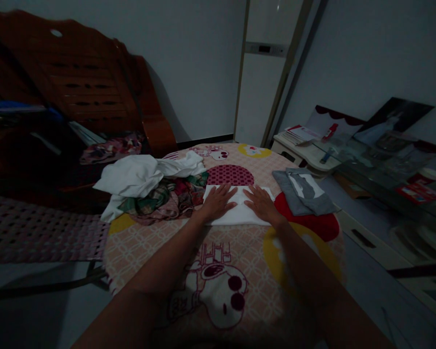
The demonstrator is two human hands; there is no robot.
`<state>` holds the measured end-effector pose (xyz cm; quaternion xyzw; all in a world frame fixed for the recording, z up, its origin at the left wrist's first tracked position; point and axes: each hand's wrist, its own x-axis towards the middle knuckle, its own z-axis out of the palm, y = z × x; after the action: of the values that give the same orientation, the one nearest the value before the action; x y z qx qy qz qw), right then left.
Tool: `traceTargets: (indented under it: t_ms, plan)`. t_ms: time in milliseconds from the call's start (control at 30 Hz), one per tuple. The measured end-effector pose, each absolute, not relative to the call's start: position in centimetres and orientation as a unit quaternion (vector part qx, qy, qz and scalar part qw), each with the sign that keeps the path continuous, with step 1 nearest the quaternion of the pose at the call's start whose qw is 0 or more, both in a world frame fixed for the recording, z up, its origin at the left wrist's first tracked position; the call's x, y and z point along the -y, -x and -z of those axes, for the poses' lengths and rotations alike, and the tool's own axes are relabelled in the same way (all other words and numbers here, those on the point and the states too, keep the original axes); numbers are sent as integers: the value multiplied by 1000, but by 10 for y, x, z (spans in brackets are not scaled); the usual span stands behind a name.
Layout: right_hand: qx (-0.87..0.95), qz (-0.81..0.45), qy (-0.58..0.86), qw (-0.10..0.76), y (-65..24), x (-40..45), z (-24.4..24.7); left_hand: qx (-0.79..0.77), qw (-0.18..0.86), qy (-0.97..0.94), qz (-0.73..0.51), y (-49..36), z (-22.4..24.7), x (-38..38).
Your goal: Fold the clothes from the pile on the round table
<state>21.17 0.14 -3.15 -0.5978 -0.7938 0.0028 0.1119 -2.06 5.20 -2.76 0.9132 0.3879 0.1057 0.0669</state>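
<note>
A folded white cloth point(240, 213) lies flat across the middle of the round table, its exact kind unclear. On its left part my left hand point(220, 201) rests palm down with fingers spread. My right hand point(261, 203) presses on its right part the same way, fingers apart. To the left is a loose heap with a white garment point(131, 177) on top and plaid cloth point(148, 198) beneath. A folded grey garment point(298, 191) with a white print lies to the right.
A patterned tablecloth point(138, 252) covers the table. Beyond its left side stands a wooden bench point(83, 82), with a woven seat point(43, 232) nearer. A glass-topped cabinet point(370, 160) runs along the right. A tall white air conditioner point(257, 92) stands behind.
</note>
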Motion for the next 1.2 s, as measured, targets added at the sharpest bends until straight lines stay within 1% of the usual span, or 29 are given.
traceTargets:
  t_ms: [100,233,367,600,733,833,933,1000,1067,1200]
  plan:
    - [796,1,595,109,-211,-1,32,-385,76,-915,-97,20,26,-47]
    - [792,4,602,102,-211,-2,32,-374,60,-923,-73,20,25,-43]
    - [791,3,605,93,-210,-2,33,-372,53,-923,-85,21,25,-43]
    - [788,10,606,104,-209,-2,36,-376,44,-922,-81,20,24,-39]
    - [786,2,607,114,-210,-2,38,-376,56,-920,-98,19,26,-37]
    - [792,-19,592,148,-217,-4,37,-383,110,-904,-153,21,26,-44]
    - [792,-27,571,214,-223,-12,25,-428,174,-840,-284,32,24,-60]
    - [788,-23,565,243,-222,-22,13,-471,182,-782,-366,44,23,-72]
    - [789,-23,569,230,-215,-35,0,-510,174,-739,-404,55,23,-81]
    - [803,-47,578,139,-193,-60,-15,-556,184,-703,-405,68,28,-84]
